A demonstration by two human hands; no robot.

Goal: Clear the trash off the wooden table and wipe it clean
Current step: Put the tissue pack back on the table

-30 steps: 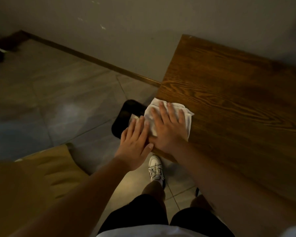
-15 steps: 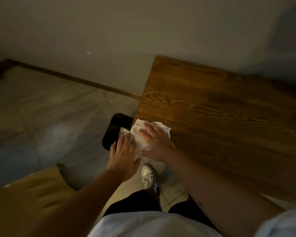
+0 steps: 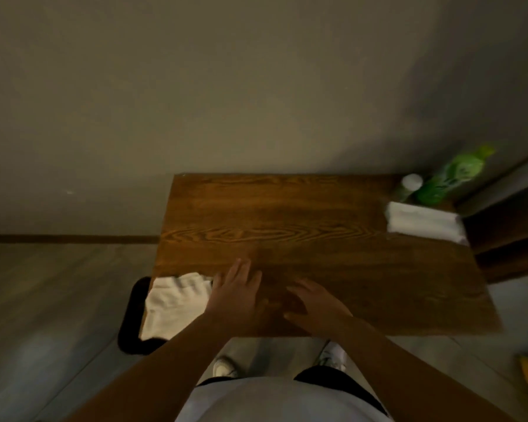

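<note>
The wooden table (image 3: 302, 214) stands against the wall in front of me. A white cloth (image 3: 177, 303) lies on its front left corner and hangs partly over the edge. My left hand (image 3: 235, 295) is flat over the table just right of the cloth, fingers straight, its edge touching the cloth. My right hand (image 3: 314, 306) hovers or rests open over the front middle of the table, fingers spread, holding nothing.
A black bin (image 3: 133, 327) stands on the floor under the table's left corner. At the back right of the table are a green bottle (image 3: 448, 178), a small white-capped bottle (image 3: 410, 185) and a white tissue pack (image 3: 424, 222). A dark cabinet (image 3: 509, 236) adjoins on the right.
My right hand has let go of the cloth and moved right over the bare wood. My left hand came up onto the table beside the cloth. The view swung right, showing the bottles.
</note>
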